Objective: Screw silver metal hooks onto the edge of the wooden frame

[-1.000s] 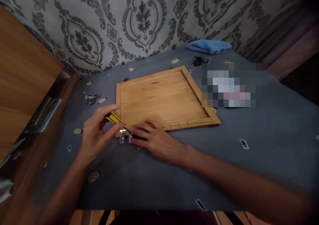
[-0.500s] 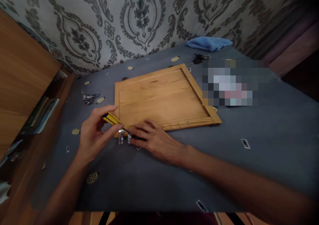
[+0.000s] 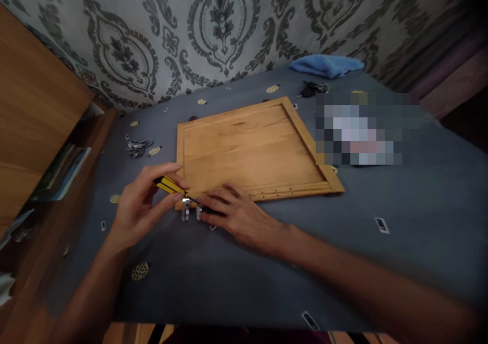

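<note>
A yellow-and-black screwdriver (image 3: 170, 185) is pinched in the fingers of my left hand (image 3: 139, 207). Its shaft slants down to the right, towards a silver metal hinge (image 3: 186, 211) at the near left edge of a framed wooden panel (image 3: 247, 151). My right hand (image 3: 240, 214) lies with fingers spread over that near edge, fingertips beside the shaft's tip and the hinge. The exact contact of the tip is hidden by those fingers. Several small dark holes run along the panel's near rail.
The panel lies on a grey patterned tablecloth (image 3: 267, 288). Keys (image 3: 311, 89) and a blue cloth (image 3: 328, 65) lie at the back right, by a blurred-out patch. A small metallic bundle (image 3: 139, 148) is at the left. A wooden cabinet (image 3: 38, 64) borders the left side.
My left hand and the screwdriver's handle have shifted slightly left and tilted flatter. The right hand stays in place on the panel's edge. The view has turned a little.
</note>
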### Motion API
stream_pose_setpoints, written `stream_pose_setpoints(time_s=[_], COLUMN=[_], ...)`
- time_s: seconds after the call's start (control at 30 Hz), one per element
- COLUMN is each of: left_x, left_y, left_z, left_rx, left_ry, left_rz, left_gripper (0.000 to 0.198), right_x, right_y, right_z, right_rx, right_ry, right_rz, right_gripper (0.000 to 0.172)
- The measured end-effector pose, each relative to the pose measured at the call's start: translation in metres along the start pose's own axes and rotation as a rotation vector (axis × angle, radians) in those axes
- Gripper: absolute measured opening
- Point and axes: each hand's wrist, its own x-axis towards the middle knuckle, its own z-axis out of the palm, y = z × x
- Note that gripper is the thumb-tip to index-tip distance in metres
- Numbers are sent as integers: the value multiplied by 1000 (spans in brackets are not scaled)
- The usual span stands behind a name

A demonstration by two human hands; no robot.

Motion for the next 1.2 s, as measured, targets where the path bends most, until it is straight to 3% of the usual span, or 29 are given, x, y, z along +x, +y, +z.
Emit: stream_pose_setpoints(time_s=[0.27,0.57,1.2], left_x=[6,-1,-2], left_y=[8,-4,-8], left_z=[3,2,2], left_rx=[-46,162,174], left_ry=[222,96,16], left_rz=[23,22,56], left_gripper=[49,43,42], right_x=[-2,-1,-1], right_y=[2,2,0], right_z=[3,4,1], right_rx=[15,6,-3], right_ry=[7,26,18], right_rz=[0,-20,-5], right_gripper=[35,32,33])
